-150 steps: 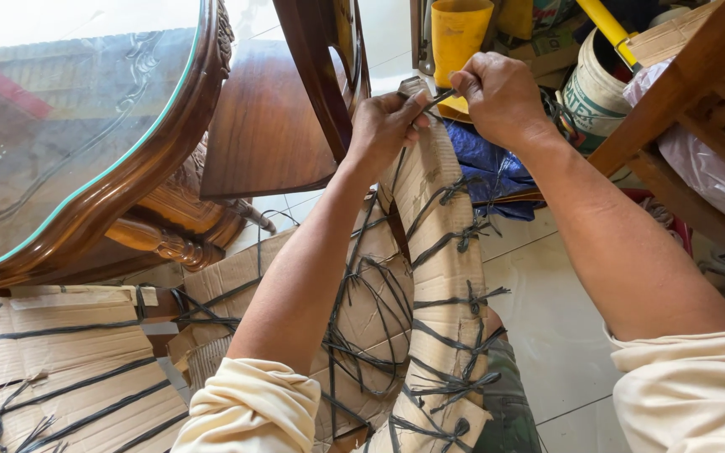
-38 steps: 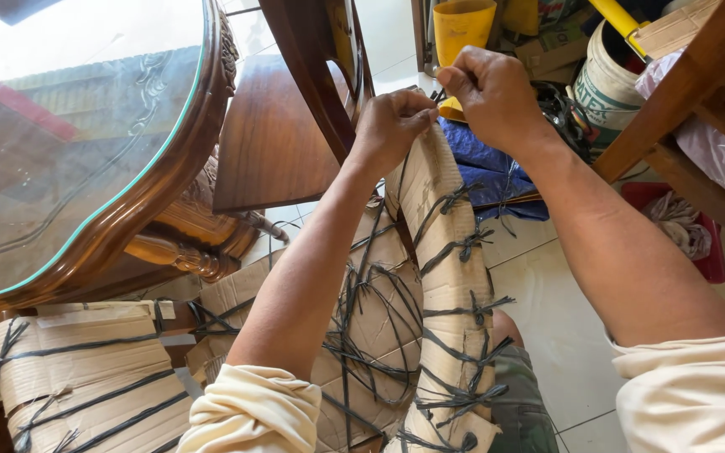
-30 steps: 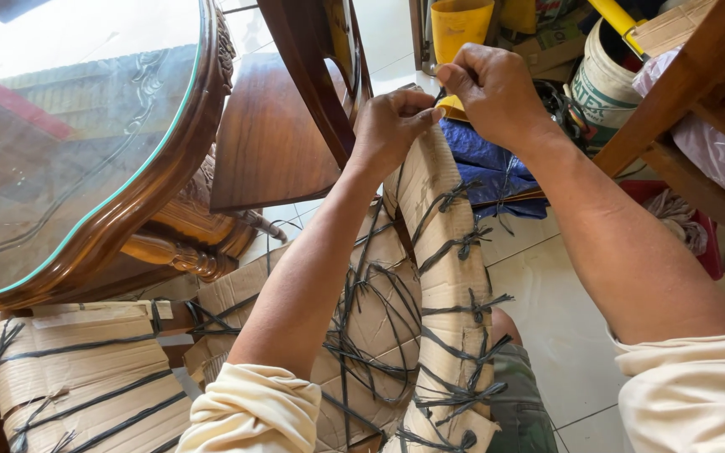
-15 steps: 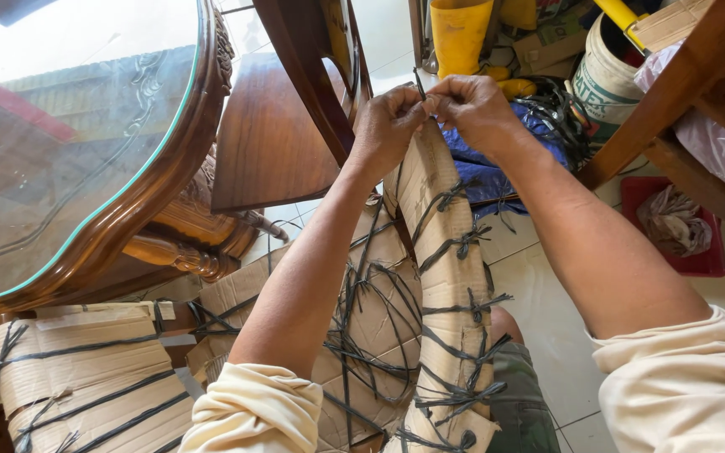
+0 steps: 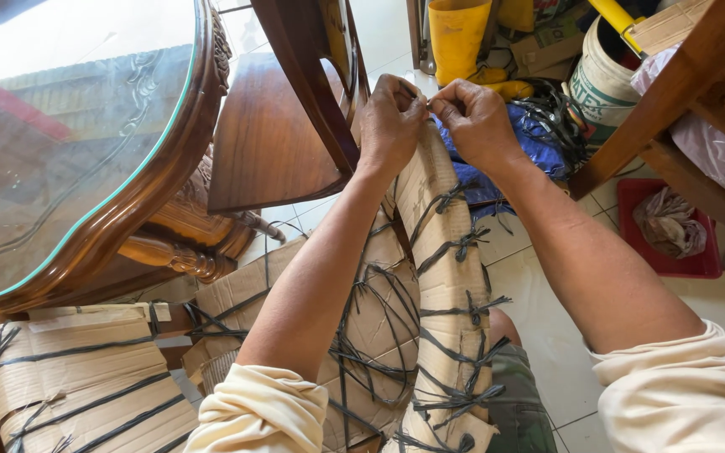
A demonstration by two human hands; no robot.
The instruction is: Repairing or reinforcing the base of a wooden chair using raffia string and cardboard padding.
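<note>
A long furniture part wrapped in brown cardboard (image 5: 445, 277) rises from my lap toward the top of the view, bound with several knotted black straps (image 5: 460, 245). My left hand (image 5: 390, 122) grips its upper end. My right hand (image 5: 473, 119) meets it there, and the fingertips of both pinch a thin black strap at the tip. Both sleeves are cream coloured. The top end of the wrapped part is hidden by my hands.
A carved wooden table with a glass top (image 5: 69, 159) fills the left. A dark wooden chair (image 5: 283, 126) stands beside it. More strapped cardboard bundles (image 5: 77, 377) lie lower left. Yellow boots (image 5: 460, 38), a bucket (image 5: 602, 80), a blue sheet (image 5: 539, 143), a red tray (image 5: 669, 226) and a wooden frame (image 5: 681, 75) crowd the right.
My right hand has moved left and closed in on my left hand at the top of the wrapped part. The bundle itself has hardly shifted.
</note>
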